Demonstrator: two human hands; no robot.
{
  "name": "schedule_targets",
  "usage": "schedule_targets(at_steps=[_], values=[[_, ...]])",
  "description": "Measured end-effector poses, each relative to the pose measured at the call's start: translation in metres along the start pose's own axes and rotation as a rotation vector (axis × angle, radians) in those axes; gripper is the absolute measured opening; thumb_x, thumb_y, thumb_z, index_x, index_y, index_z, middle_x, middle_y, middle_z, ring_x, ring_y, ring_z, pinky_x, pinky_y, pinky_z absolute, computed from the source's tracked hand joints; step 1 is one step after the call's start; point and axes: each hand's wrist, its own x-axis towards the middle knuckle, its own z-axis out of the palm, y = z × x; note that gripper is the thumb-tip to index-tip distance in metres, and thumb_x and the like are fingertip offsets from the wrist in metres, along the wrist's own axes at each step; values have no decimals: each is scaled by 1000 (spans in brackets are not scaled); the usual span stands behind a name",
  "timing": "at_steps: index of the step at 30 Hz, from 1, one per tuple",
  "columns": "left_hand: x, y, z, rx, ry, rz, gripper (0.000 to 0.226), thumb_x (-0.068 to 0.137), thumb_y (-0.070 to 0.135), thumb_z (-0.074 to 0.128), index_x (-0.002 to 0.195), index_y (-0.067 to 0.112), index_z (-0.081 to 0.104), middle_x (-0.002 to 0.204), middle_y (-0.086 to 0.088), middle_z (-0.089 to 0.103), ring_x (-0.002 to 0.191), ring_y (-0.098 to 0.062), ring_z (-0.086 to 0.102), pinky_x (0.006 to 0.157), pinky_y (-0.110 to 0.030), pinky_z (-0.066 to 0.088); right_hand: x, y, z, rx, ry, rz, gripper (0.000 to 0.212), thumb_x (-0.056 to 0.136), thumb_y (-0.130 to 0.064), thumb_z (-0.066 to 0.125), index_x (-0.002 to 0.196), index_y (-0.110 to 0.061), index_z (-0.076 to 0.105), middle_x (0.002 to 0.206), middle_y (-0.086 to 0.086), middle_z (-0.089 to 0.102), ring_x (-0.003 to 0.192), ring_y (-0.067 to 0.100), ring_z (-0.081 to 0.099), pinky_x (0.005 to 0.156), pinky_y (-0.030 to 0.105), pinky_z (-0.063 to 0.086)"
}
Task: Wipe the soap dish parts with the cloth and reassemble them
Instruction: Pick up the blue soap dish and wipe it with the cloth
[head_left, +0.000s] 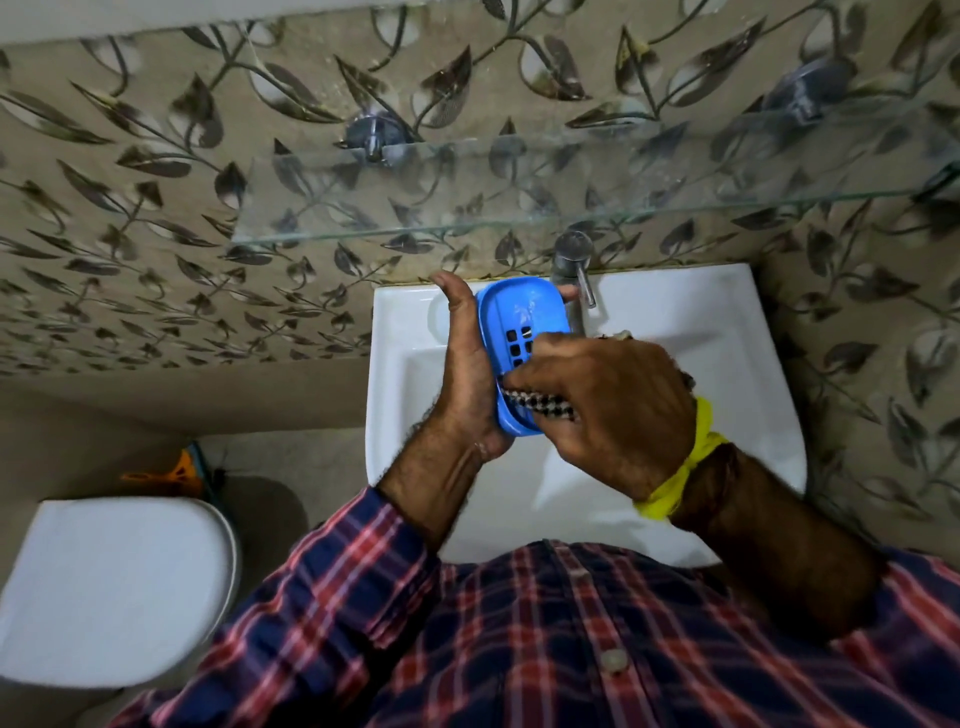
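A blue plastic soap dish (519, 312) with a slotted drain insert is held tilted on edge over the white sink (675, 322). My left hand (467, 374) grips its left side, thumb up at the top rim. My right hand (608, 400) presses a black-and-white checked cloth (540, 402) against the dish's lower half and covers that part. Whether the insert sits fully in the base I cannot tell.
A chrome tap (574, 275) stands right behind the dish. A glass shelf (467, 208) juts from the leaf-patterned wall above the sink. A white toilet lid (114, 587) lies at lower left, with an orange object (182, 473) on the floor behind it.
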Motion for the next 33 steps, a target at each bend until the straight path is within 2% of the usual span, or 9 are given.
schedule_targets(at_steps=[4,8,11,15,19,22,25,28,33], values=[[0,3,1,-19,2,26,121,72,95,12,132,1,61,79,-11,64,73,-23,62,68,-31,56,1,-4,1,9,38,40,18,69,-18,61,83,-19,73,80,1,68,61,32,65,47,36,52],[-2,8,-1,-16,52,77,116,74,94,13,120,3,69,82,-15,55,74,-28,55,71,-34,50,-7,-4,1,8,-5,-8,21,70,-18,62,85,-24,74,81,-1,69,59,31,65,46,33,51],[-4,6,0,3,57,49,115,74,94,13,120,4,70,81,-13,57,71,-25,56,67,-32,49,-4,-5,1,13,29,30,20,69,-18,63,85,-22,74,81,-1,68,61,31,65,46,33,51],[-6,8,-2,1,80,74,106,76,93,18,104,8,75,83,-15,60,72,-29,55,71,-37,48,-14,-5,1,32,-15,-51,24,69,-14,64,88,-22,75,83,-2,69,59,31,65,46,35,52],[-9,9,-1,40,62,33,112,73,94,17,118,5,69,84,-19,57,74,-29,57,71,-36,49,-25,-1,-1,-35,-50,-13,28,65,-10,76,89,-24,75,83,-2,68,52,29,63,44,30,48],[-12,9,4,64,52,31,108,76,92,16,114,5,67,81,-19,57,69,-28,58,66,-34,51,-31,4,-3,-122,-52,15,21,70,-13,71,88,-24,74,87,1,69,52,31,63,47,35,52],[-13,9,7,78,83,50,104,80,90,17,111,4,67,74,-13,61,63,-25,59,63,-31,51,-26,2,-2,-63,22,134,17,69,-16,73,85,-23,73,85,0,69,58,30,65,50,31,51],[-12,11,6,36,98,63,103,79,89,23,118,3,63,80,-12,66,71,-27,60,68,-34,52,-24,-6,1,-53,21,47,17,68,-16,66,83,-19,73,81,1,69,59,31,65,49,31,52],[-17,7,7,50,101,59,102,81,89,17,114,4,62,73,-9,64,64,-22,61,62,-30,52,-15,-3,2,-36,117,146,19,67,-13,66,84,-18,73,82,1,69,64,34,65,50,32,50]])
